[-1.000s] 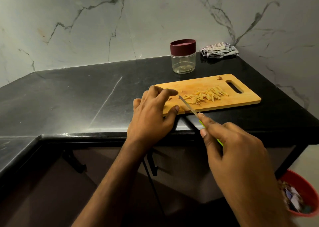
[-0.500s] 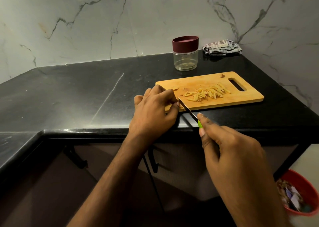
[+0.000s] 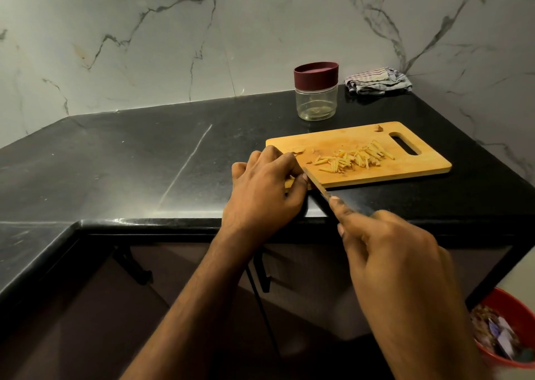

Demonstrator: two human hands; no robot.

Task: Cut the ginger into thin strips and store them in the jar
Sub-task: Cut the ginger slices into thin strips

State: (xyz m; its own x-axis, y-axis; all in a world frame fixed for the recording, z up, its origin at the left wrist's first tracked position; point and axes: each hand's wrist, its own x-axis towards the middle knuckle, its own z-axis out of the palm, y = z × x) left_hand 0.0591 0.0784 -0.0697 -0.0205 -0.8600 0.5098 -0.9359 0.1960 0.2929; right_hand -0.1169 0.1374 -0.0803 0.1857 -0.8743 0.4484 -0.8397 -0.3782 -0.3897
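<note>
A knife (image 3: 317, 185) is gripped in the right hand (image 3: 396, 258), forefinger laid along its spine, blade angled onto the near-left corner of the cutting board (image 3: 411, 168). The left hand (image 3: 262, 194) is curled at that corner, fingertips bunched against the blade (whatever is pinched there is hidden). Ginger strips (image 3: 354, 157) are heaped mid-board. The jar (image 3: 316, 91), lid on, is stood just behind the board on the counter (image 3: 130, 159); a folded cloth (image 3: 377, 80) is seen beside it.

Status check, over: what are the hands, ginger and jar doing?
Left hand steadying a piece at the board edge, right hand gripping the knife. Ginger strips piled on board. Jar lidded, behind board. Nothing blocking.
</note>
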